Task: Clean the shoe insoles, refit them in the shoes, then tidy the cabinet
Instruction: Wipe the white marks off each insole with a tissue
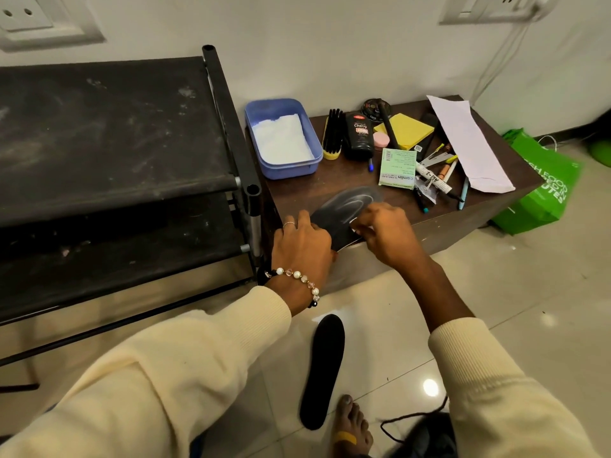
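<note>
The low brown cabinet (330,190) is the landmark, with a dusty black shoe rack (109,137) just to its left. On the cabinet's front left corner lies the insole being cleaned (344,209), its heel end overhanging the front edge. Its long axis runs diagonally: the toe points up and right toward the green Camlin lead box (397,168), the heel back toward the person.

The left hand (302,244) presses down on the heel end, fingers curled over it. The right hand (385,231) pinches something small and white, likely a wipe, against the insole's middle.

To do this well, I judge, keep the heel pinned and stroke along the long axis, heel to toe.

A second black insole (322,371) lies on the tiled floor below the cabinet's front, toe pointing toward it. The blue tissue tub (282,140) sits at the cabinet's back left.
</note>
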`<move>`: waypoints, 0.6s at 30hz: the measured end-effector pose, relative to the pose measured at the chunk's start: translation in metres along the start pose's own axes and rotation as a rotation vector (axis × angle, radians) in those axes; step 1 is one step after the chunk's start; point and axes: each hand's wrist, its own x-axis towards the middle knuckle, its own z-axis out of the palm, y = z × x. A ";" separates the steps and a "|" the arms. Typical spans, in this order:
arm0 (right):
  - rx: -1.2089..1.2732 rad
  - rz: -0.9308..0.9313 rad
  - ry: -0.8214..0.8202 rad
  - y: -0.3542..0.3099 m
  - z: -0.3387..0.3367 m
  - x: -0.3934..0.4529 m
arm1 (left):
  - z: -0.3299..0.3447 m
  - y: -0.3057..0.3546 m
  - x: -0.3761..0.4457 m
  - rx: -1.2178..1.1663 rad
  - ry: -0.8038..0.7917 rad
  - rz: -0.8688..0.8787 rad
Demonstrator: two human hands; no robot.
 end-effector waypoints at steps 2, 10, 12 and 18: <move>0.017 -0.108 -0.027 0.001 -0.003 -0.003 | -0.001 -0.001 0.001 -0.024 -0.006 -0.001; -0.039 0.170 0.042 0.013 0.003 0.010 | 0.001 -0.005 0.002 -0.069 0.008 -0.007; -0.038 0.181 0.013 0.004 0.004 0.011 | 0.001 -0.005 0.002 -0.075 0.015 -0.009; 0.092 -0.098 -0.108 -0.003 -0.010 -0.002 | 0.001 -0.004 0.003 -0.084 0.026 -0.009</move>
